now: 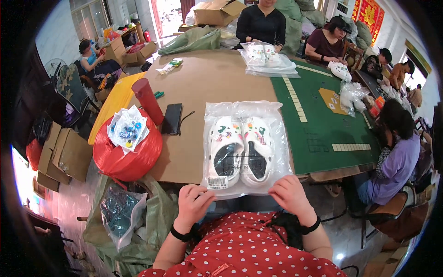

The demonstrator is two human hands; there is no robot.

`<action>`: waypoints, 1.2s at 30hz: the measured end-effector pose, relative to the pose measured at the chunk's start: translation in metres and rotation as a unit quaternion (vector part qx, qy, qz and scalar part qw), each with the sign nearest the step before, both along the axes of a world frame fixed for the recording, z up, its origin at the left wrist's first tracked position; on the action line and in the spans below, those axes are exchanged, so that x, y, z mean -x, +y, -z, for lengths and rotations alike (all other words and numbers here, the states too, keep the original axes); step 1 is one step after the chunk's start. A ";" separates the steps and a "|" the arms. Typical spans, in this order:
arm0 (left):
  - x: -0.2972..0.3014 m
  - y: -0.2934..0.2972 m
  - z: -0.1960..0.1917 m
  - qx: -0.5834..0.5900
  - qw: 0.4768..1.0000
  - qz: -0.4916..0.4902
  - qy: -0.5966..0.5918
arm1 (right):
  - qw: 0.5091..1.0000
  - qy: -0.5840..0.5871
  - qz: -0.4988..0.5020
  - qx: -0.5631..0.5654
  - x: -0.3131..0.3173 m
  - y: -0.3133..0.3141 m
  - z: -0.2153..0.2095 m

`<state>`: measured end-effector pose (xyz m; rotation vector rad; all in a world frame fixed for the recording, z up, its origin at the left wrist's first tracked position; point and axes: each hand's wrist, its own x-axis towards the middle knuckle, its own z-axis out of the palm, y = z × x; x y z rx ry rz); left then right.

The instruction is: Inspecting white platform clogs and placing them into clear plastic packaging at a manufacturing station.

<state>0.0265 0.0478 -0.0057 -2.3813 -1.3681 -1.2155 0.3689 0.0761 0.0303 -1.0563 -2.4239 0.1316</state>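
Observation:
A clear frosted plastic bag [272, 111] lies flat on the brown table in front of me, at its near edge. Inside is a pair of white clogs [226, 143] with colourful charms on their toes, heels toward me. A white barcode label [218, 182] sits at the bag's near left. My left hand [196, 201] pinches the bag's near left corner, while my right hand [290, 193] pinches the near right corner. Both hands are closed on the plastic edge.
To the left stand a red twine roll [124, 159] topped by a bag of charms [128, 129], a dark red cylinder [148, 100] and a black wallet-like case [172, 119]. A green mat [318, 124] covers the right side. Across, a person sits behind more bagged clogs [263, 54].

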 end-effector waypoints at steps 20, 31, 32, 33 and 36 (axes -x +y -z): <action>0.031 -0.001 0.001 0.062 0.995 0.018 -0.073 | 1.000 0.021 -0.014 0.010 0.012 -0.004 -0.018; 0.012 -0.006 -0.013 0.018 0.999 0.022 -0.025 | 0.983 0.008 -0.183 -0.015 0.130 0.004 -0.023; 0.011 -0.006 -0.012 0.019 0.999 0.020 -0.037 | 0.984 -0.007 -0.175 -0.021 0.139 0.004 -0.016; 0.011 -0.006 -0.012 0.021 0.998 0.018 -0.049 | 0.984 -0.006 -0.174 -0.022 0.146 0.004 -0.007; 0.013 -0.007 -0.010 0.021 0.998 0.011 -0.052 | 0.989 -0.019 -0.150 -0.009 0.158 0.006 0.011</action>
